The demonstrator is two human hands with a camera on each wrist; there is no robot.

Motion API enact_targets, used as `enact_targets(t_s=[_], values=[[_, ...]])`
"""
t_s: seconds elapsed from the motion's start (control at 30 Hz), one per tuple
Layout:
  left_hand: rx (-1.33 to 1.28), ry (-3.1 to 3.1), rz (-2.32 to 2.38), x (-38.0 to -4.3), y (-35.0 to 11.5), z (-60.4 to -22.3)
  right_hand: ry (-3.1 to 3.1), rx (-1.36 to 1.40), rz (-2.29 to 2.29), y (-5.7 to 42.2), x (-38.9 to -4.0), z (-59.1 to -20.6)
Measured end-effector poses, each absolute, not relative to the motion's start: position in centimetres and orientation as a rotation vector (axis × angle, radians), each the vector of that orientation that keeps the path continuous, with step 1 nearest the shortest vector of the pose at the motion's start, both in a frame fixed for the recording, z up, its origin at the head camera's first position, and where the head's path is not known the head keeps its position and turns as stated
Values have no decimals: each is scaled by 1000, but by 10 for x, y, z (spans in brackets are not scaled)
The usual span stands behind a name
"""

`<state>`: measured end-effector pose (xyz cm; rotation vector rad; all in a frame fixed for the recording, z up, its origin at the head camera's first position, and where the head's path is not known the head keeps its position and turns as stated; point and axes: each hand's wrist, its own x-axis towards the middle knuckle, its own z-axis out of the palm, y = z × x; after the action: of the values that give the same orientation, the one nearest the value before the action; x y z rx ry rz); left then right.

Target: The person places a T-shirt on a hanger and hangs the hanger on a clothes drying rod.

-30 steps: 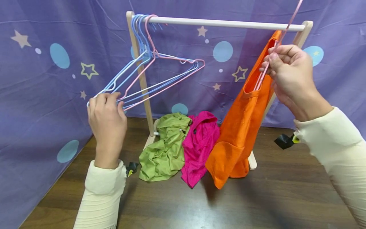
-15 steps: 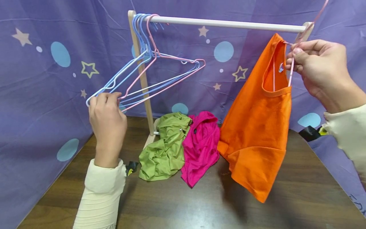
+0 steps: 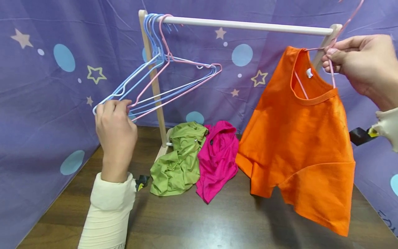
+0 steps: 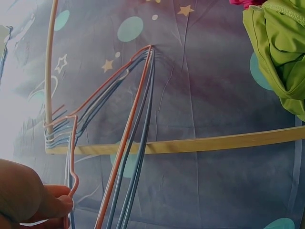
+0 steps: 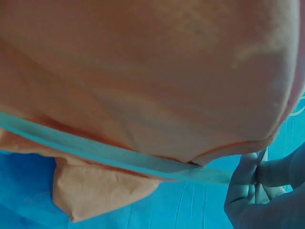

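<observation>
Near its hook, a pink hanger (image 3: pixel 332 77) is pinched between the thumb and fingers of my right hand (image 3: pixel 370 65). An orange T-shirt (image 3: pixel 298 138) hangs on it, front towards me, a white label showing inside the neck. The shirt fills most of the right wrist view, with the right hand (image 5: pixel 257 191) at its lower right. On the left, my left hand (image 3: pixel 115 138) holds the near ends of several blue, white and pink hangers hooked together on the rail. In the left wrist view its fingertips touch a pink hanger (image 4: pixel 126 131).
The small rack has a white rail (image 3: pixel 242 25) and wooden posts. Crumpled green cloth (image 3: pixel 180 162) and magenta cloth (image 3: pixel 216 159) lie side by side on the dark wooden table (image 3: pixel 174 224). A purple star-patterned curtain (image 3: pixel 192 45) hangs behind.
My right hand has moved right with the pink hanger and turned it, so the orange T-shirt swings from edge-on to facing me. The left hand stays on the hangers.
</observation>
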<state>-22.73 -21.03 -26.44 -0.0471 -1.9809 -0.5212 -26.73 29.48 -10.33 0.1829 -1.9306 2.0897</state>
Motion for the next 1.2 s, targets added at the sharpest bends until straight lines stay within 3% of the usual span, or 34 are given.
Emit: enact_targets(t_s=[1.2], values=[[-199,-2194,-452,-236,-195,-273,-2696,-8,1320,296,-268,-116]])
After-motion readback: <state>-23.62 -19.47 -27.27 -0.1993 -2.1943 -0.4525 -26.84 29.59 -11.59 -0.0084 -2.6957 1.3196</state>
